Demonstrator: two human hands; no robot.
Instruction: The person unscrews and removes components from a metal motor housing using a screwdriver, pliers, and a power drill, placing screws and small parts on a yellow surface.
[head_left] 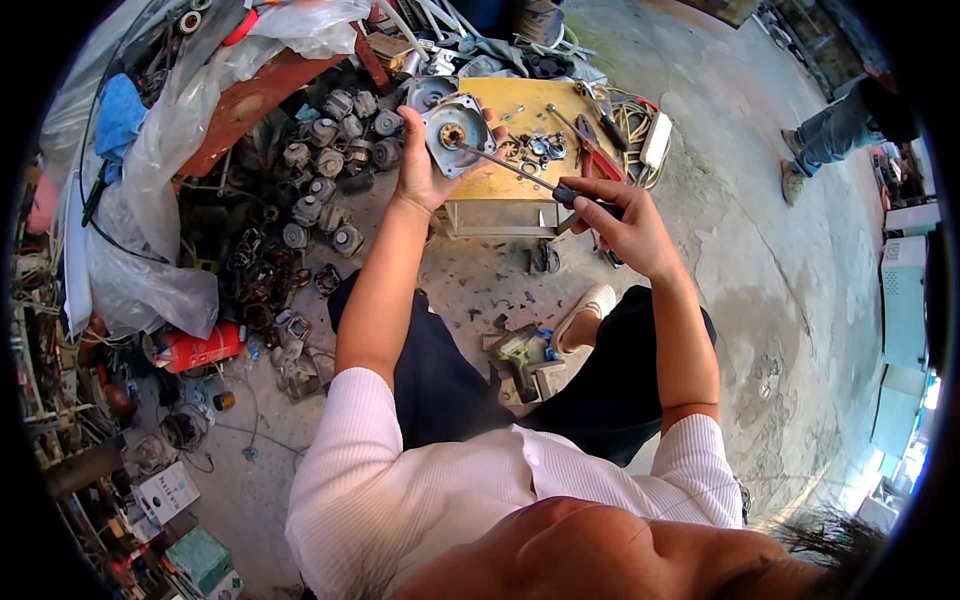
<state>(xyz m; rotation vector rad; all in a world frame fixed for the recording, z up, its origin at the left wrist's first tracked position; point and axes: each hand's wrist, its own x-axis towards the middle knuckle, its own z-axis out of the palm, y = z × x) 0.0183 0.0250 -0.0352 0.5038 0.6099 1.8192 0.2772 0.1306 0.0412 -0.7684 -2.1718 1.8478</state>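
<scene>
Over the left edge of a low yellow-topped bench (490, 98), my left hand (424, 172) holds a grey metal motor end cover (462, 118), its hollow side turned up. A copper-brown ring (452, 136) sits in the cover's centre. My right hand (622, 222) is closed around the black handle of a long screwdriver (520, 172). The shaft slants up and left, and its tip reaches the ring; whether it touches cannot be told. A second grey metal cover (430, 92) lies just behind the held one. Several small metal parts (540, 148) lie on the bench by the shaft.
Red-handled pliers (598, 158) and a coil of cable (640, 110) lie at the bench's right. Many used motors (330, 160) are heaped on the left floor. A green power tool (515, 358) stands between my legs. Another person's legs (840, 135) show at far right.
</scene>
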